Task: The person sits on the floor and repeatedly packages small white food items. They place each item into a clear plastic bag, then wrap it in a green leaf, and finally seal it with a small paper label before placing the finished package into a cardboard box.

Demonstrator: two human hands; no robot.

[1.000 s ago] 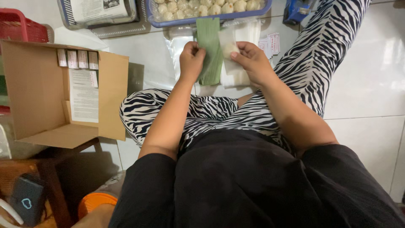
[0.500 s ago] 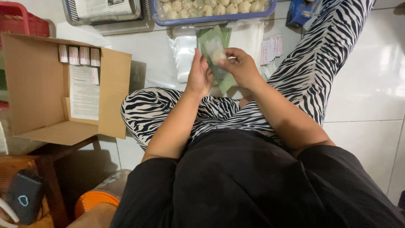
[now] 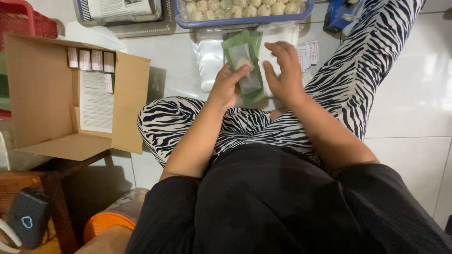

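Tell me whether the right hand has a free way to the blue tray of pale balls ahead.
Probably yes: the right hand is open and holds nothing, and only bare floor and flat plastic bags lie before the blue tray.

There is only one view, from a camera worn on the seated person's head. It looks steeply down over the chest and lap to the white tiled floor (image 3: 414, 103) ahead, so the far side of the floor lies at the top of the frame. It sits close: the black shirt fills the bottom, and both forearms run up the middle. The top edge cuts a blue tray (image 3: 245, 21) on the floor; the left edge cuts an open cardboard box (image 3: 47, 94).
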